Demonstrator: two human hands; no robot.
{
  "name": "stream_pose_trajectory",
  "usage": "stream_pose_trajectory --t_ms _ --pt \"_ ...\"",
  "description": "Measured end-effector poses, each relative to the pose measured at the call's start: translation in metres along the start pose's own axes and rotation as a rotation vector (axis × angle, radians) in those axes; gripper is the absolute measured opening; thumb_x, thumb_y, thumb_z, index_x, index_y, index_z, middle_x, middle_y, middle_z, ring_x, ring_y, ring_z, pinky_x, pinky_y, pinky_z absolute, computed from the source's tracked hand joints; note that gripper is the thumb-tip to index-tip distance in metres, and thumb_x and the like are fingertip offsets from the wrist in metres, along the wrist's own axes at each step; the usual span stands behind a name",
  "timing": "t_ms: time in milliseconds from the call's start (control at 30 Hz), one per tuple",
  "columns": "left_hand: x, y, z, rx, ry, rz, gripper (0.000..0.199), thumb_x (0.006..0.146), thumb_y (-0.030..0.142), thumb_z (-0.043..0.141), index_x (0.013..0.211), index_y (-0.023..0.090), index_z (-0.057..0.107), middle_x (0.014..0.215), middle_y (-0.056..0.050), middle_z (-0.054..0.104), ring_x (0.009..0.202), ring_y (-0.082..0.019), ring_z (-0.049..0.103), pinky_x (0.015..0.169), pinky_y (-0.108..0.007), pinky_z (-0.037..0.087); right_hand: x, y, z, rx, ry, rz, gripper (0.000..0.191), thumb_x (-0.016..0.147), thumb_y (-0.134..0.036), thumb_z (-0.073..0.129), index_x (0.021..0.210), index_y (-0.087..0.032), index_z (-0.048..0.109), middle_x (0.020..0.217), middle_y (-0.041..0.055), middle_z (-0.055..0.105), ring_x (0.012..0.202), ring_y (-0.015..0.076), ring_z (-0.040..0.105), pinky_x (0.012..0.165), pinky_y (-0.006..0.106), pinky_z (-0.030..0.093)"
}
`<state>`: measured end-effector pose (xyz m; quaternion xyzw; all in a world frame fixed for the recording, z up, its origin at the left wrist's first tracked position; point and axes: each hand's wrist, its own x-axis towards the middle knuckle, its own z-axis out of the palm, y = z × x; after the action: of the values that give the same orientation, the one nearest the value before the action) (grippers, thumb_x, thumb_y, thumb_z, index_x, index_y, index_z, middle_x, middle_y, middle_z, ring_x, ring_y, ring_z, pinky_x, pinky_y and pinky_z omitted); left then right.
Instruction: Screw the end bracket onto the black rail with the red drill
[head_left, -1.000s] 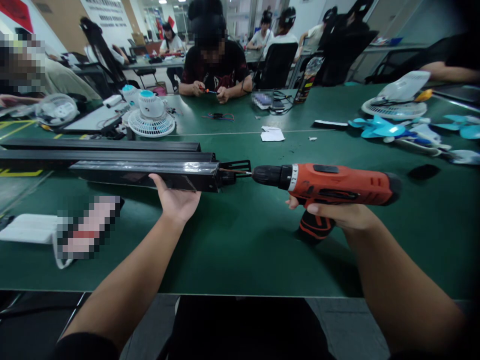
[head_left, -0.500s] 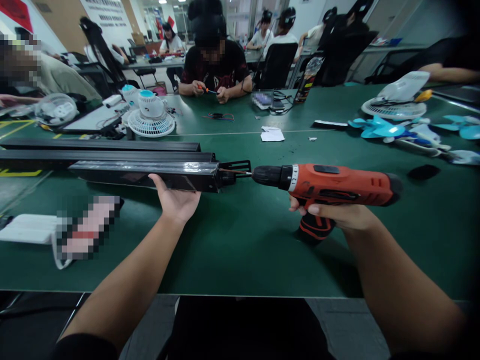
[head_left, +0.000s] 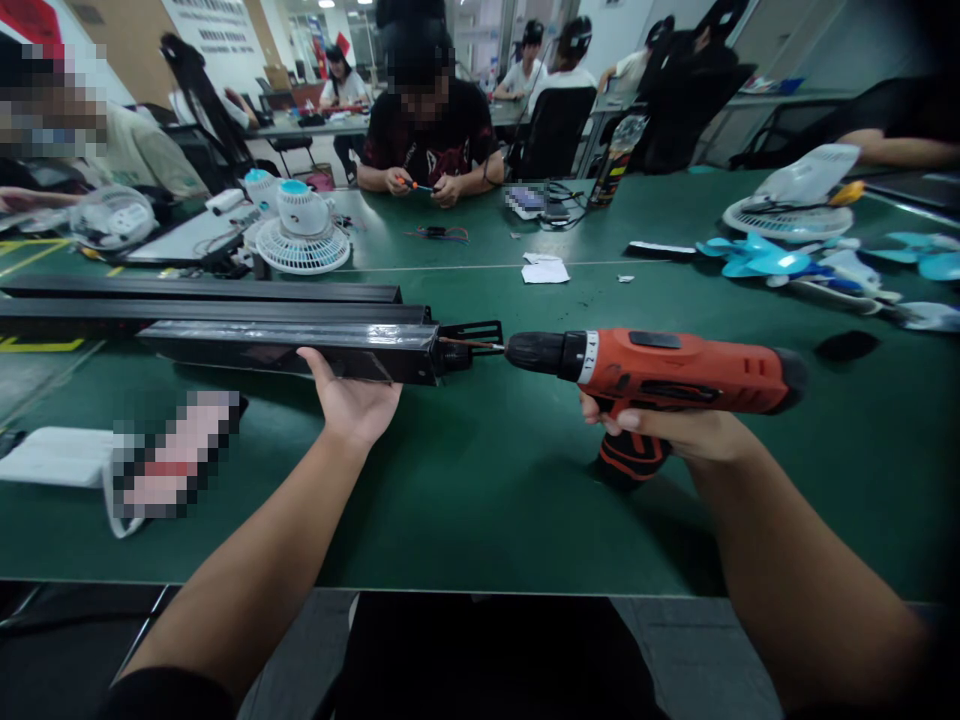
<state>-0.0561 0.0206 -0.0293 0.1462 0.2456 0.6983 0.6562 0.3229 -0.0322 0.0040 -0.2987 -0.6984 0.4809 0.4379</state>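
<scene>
My left hand [head_left: 358, 408] is wrapped under a long black rectangular bar [head_left: 292, 350], its thumb on the near side and its other fingers hidden beneath. From the bar's right end stick out a black slotted bracket [head_left: 480, 330] and a dark round fitting [head_left: 454, 355]. In my right hand [head_left: 667, 425] is an orange and black cordless drill [head_left: 682, 368], held by the handle and pointing left. Its thin bit [head_left: 487, 349] reaches in at the bar's end beside the bracket; where the tip sits is hidden.
Two more long black bars [head_left: 202, 292] lie behind. A phone [head_left: 184, 455] and a white object [head_left: 60, 457] rest at the left. White fans [head_left: 300, 240], blue fan blades [head_left: 754, 256], paper [head_left: 545, 270] and a bottle [head_left: 611, 165] stand or lie farther back. Across the table sits a person [head_left: 427, 130].
The drill and both hands are almost still; the drill has shifted very slightly right. Across the table, the co-worker's hands have moved a little with a small tool.
</scene>
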Motion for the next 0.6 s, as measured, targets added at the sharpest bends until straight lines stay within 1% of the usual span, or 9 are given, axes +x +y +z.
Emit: stream_pose_trajectory --t_ms 100,200,267,367,500,600 --pt "-0.0007 -0.0002 0.0012 -0.004 -0.001 -0.004 0.085 0.104 0.092 0.056 0.164 0.034 0.069 0.153 -0.009 0.082 0.153 -0.034 0.071 0.122 -0.044 0.061 -0.0004 -0.0002 0.0 0.005 0.018 0.037 0.028 0.094 -0.047 0.099 0.104 -0.023 0.089 0.091 0.0057 0.085 0.064 0.0157 0.069 0.066 0.03 0.068" --pt "-0.0021 -0.0003 0.0038 -0.004 0.004 0.005 0.085 0.105 0.091 0.056 0.163 0.031 0.07 0.156 -0.011 0.081 0.155 -0.035 0.069 0.122 -0.044 0.061 0.0001 -0.0013 -0.0002 0.007 0.023 0.052 0.029 0.092 -0.047 0.1 0.103 -0.023 0.089 0.09 0.006 0.085 0.063 0.0158 0.068 0.061 0.03 0.066" --pt "-0.0032 -0.0003 0.0058 0.008 0.012 0.014 0.084 0.106 0.091 0.055 0.163 0.032 0.069 0.156 -0.011 0.081 0.155 -0.035 0.069 0.122 -0.043 0.061 0.0004 -0.0021 -0.0004 0.003 0.02 0.051 0.029 0.092 -0.048 0.1 0.102 -0.023 0.09 0.087 0.0057 0.084 0.062 0.0166 0.068 0.058 0.03 0.065" --pt "-0.0039 -0.0001 0.0075 0.024 0.027 0.014 0.084 0.105 0.092 0.053 0.164 0.034 0.069 0.152 -0.009 0.083 0.152 -0.034 0.071 0.122 -0.043 0.061 -0.0002 -0.0025 -0.0008 0.019 0.009 0.049 0.026 0.093 -0.045 0.099 0.104 -0.023 0.091 0.086 0.0051 0.084 0.065 0.018 0.074 0.059 0.029 0.067" --pt "-0.0031 0.0003 0.0064 0.01 0.024 0.003 0.083 0.105 0.092 0.053 0.164 0.035 0.069 0.148 -0.008 0.084 0.15 -0.033 0.072 0.121 -0.043 0.061 -0.0028 -0.0014 -0.0016 0.077 0.007 0.08 0.023 0.094 -0.041 0.1 0.108 -0.025 0.091 0.095 0.0062 0.089 0.071 0.0195 0.083 0.064 0.028 0.072" --pt "-0.0026 0.0004 0.0058 0.014 0.018 0.004 0.083 0.105 0.093 0.053 0.164 0.036 0.069 0.149 -0.008 0.084 0.151 -0.033 0.072 0.12 -0.043 0.061 -0.0042 -0.0002 -0.0019 0.1 0.018 0.117 0.027 0.092 -0.043 0.102 0.109 -0.024 0.09 0.096 0.0058 0.088 0.068 0.0196 0.084 0.059 0.027 0.072"
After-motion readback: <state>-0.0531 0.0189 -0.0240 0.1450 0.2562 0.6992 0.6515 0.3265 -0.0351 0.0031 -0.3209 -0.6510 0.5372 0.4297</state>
